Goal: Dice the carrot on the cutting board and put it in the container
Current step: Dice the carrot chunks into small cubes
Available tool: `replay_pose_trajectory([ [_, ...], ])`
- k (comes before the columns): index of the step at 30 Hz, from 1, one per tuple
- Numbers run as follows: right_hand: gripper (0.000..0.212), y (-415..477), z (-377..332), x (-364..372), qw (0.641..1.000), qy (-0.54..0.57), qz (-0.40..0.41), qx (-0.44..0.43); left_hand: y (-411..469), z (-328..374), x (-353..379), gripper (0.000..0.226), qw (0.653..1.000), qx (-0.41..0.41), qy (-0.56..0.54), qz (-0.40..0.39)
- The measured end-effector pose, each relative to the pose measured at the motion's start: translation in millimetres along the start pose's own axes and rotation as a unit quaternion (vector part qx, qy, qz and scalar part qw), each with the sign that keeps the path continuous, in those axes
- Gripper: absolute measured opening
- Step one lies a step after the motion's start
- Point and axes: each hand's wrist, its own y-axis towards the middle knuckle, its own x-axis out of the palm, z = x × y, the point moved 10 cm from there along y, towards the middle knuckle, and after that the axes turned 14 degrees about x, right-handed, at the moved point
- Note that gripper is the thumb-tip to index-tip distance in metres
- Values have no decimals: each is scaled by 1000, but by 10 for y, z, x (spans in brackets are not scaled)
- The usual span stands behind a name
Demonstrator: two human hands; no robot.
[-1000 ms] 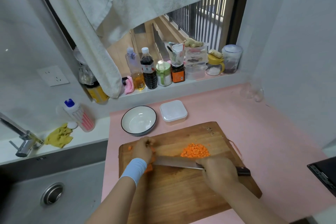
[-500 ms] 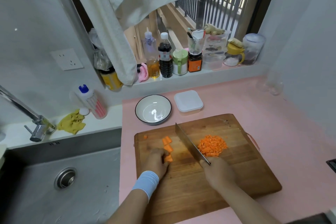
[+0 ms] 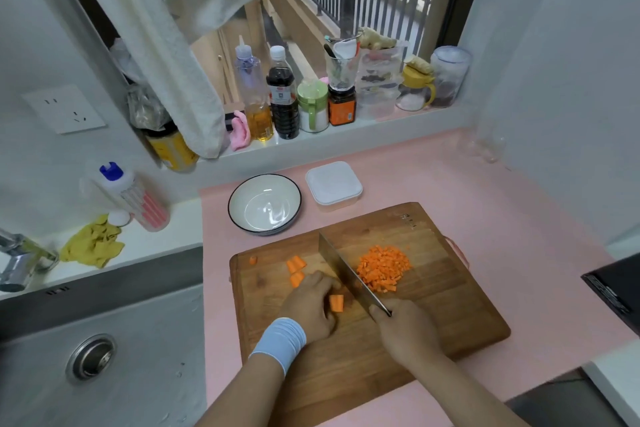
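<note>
DESK: What does the kitchen frame show?

PHOTOGRAPHER: A person dicing at a brown rectangular wooden cutting board (image 3: pixel 433 305) on a pink counter (image 3: pixel 485 201); the right hand (image 3: pixel 405 333) is clenched round a broad steel kitchen knife (image 3: pixel 346 274), its handle hidden in the fist and its blade running diagonally away across the board; the left hand (image 3: pixel 310 305), a pale blue wristband (image 3: pixel 278 340) at the wrist, has its fingers curled down on a thick orange carrot chunk (image 3: pixel 336 303) just left of the blade.

DESK: And the rest of the carrot?

PHOTOGRAPHER: A heap of small orange carrot dice (image 3: pixel 382 267) lies just right of the blade; uncut orange wedges (image 3: pixel 296 263) sit beyond the left hand, with one small stray piece (image 3: pixel 254 260) near the board's left edge; nothing is in a vessel yet. A white round bowl with a dark rim (image 3: pixel 249 198) and a square translucent plastic container with a white lid (image 3: pixel 333 184) stand side by side just behind the board; the lid is on.

DESK: Advice for the cut?

PHOTOGRAPHER: By my judgement: fingertips tucked back, knuckles guiding the flat of the blade; the chunk laid on a flat face so it cannot roll; strips first, then crosswise, to match the heap; tip low, rocking rather than chopping; the heap looks close to the blade's path, so push it clear; the lid must come off before any transfer.
</note>
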Motion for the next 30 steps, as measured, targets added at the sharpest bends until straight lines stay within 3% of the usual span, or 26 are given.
replay_pose_trajectory([
  [7,33,-15,23,-20,1000,12,-14,6,96,56,81,21,997,31,5,67],
  [11,30,-29,12,-62,1000,-15,-8,-8,81,173,112,11,989,92,18,113],
  [14,28,-81,-37,-93,998,-57,17,-35,55,274,151,23,981,138,49,128],
  [18,31,-228,-131,-118,985,-126,75,-90,22,351,149,23,973,165,57,151],
  [23,44,-329,-143,-52,975,-177,77,-108,-15,308,200,23,970,177,48,159],
  [30,43,-296,-26,-17,980,-173,62,-81,-24,289,219,22,969,179,39,165],
])
